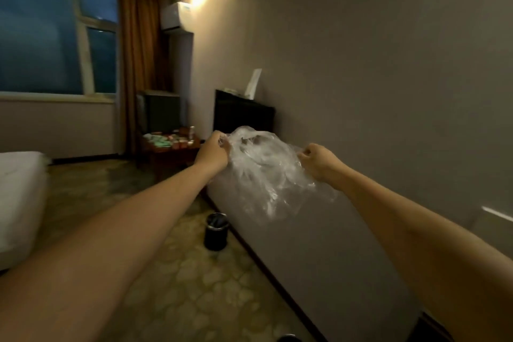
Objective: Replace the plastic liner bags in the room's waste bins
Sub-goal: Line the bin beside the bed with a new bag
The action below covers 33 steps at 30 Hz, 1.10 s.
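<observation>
A clear, crinkled plastic liner bag (266, 172) hangs in the air at chest height, stretched between both hands. My left hand (212, 153) pinches its left edge with curled fingers. My right hand (316, 161) grips the bag's right edge in a fist. A small dark round waste bin (216, 232) stands on the patterned floor below the bag, close to the wall; something pale shows at its mouth. Both arms are stretched out forward.
A grey wall (361, 78) with dark skirting runs along the right. A black cabinet (243, 115) stands against it, and a low wooden table (172, 144) with several small items sits in the corner. A white bed (19, 197) is at the left. Another dark object (288, 338) shows at the bottom edge.
</observation>
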Available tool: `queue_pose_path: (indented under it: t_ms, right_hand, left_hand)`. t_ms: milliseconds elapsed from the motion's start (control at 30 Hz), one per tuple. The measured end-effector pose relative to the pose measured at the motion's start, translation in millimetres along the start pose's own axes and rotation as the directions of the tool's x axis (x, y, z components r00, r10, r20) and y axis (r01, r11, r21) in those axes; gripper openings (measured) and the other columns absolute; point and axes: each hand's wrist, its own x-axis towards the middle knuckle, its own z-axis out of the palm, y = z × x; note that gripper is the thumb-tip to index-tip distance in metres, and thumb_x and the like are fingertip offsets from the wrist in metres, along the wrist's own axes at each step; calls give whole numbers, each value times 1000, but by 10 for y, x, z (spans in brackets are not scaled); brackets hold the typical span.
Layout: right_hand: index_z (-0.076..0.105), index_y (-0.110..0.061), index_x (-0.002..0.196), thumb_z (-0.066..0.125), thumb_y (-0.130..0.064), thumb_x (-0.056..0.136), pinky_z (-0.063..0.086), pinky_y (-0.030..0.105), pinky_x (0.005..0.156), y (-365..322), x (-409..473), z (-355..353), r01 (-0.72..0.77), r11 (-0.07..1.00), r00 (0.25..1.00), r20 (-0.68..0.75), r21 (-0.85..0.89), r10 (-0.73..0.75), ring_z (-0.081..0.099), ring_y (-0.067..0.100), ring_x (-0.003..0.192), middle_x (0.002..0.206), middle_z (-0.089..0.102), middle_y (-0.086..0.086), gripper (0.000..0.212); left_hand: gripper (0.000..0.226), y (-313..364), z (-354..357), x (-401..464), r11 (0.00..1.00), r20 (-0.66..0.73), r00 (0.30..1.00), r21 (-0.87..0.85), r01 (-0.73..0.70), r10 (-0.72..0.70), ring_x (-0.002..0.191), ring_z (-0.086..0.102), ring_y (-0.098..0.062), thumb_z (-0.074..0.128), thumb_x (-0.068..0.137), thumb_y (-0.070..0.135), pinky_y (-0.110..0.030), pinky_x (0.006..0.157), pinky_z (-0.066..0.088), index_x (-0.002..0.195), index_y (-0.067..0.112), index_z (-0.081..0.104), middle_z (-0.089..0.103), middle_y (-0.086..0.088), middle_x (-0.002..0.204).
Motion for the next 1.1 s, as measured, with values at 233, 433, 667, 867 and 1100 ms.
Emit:
queue_pose_path:
  t_ms: [233,433,667,867,1100]
  right_hand:
    - [68,-19,88,56,-33,97,46,27,62,-1048,545,1449,15,999,971,239,35,-23,62,16,77,90,68,4,21]
    - [67,-16,113,52,-37,101,54,43,95,-1869,807,2461,54,998,905,421,18,-56,64,26,101,112,66,6,28]
    - [53,-31,120,48,-73,88,41,32,98,-2756,1000,3274,100,916,717,611,387,-336,56,6,105,112,55,-16,53]
    - [66,-27,117,69,-42,88,56,38,89,-3100,1478,4427,342,912,663,628,229,-406,64,17,102,110,66,-7,33]
    - [70,-16,92,52,-26,102,51,23,59,-3376,2537,5236,282,907,630,652,313,-421,70,15,72,80,75,1,22]
  left_hand:
    - [14,-1394,-1371,355,958,-160,946,-101,269,-282,85,59,-18,51,100,34,-34,75,52,110,26,56,61,1,102]
    - [25,-2162,-2245,547,915,-226,890,-180,361,-396,98,63,-25,41,101,19,-46,90,56,119,26,56,63,-4,114]
    - [28,-2778,-2723,800,892,-227,867,-203,403,-444,85,66,-25,42,99,25,-36,75,57,122,27,59,69,-11,104]
    - [27,-3330,-3028,1105,878,-266,836,-145,457,-479,73,61,-18,42,102,29,-27,57,48,124,25,56,67,-5,97]
    - [28,-4062,-3438,1765,821,-367,786,93,563,-498,99,63,-26,48,100,34,-31,73,53,119,20,62,64,-7,122]
